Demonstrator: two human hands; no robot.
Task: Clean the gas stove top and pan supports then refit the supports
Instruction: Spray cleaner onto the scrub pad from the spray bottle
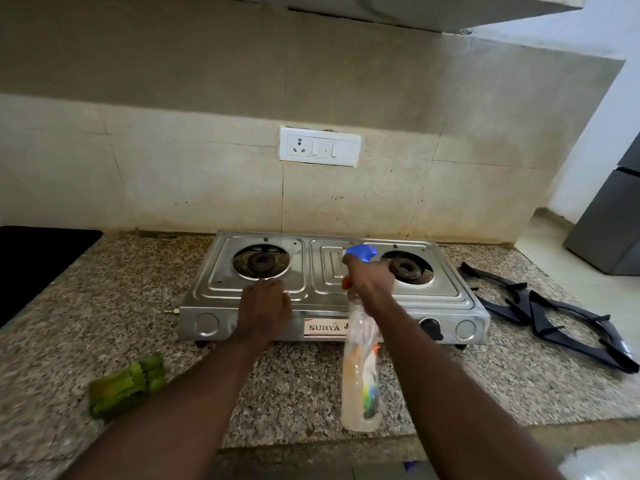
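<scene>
While the gas stove [214,292] sits on the speckled desk [294,382] with its long axis running left to right along the tiled wall, its knob side faces the person and both burners lie bare. The pan supports [554,317] are off it: two dark frames lie overlapped on the desk just right of the stove.

A spray bottle [360,375] is tilted, its long axis running from a base near the person up to a blue spray head [360,252] over the middle of the stove top, nozzle pointing away toward the right burner [405,268]. The right grip [369,278] is clenched round the bottle's neck just under that head, the forearm reaching forward from the lower right.

The left grip [265,310] rests on the stove's front edge below the left burner [261,263], knuckles up and fingers curled; whether it grasps anything there I cannot tell. Its forearm stretches straight in from the lower left.

A crumpled green cloth [128,386] lies on the desk, left of the left forearm.
</scene>
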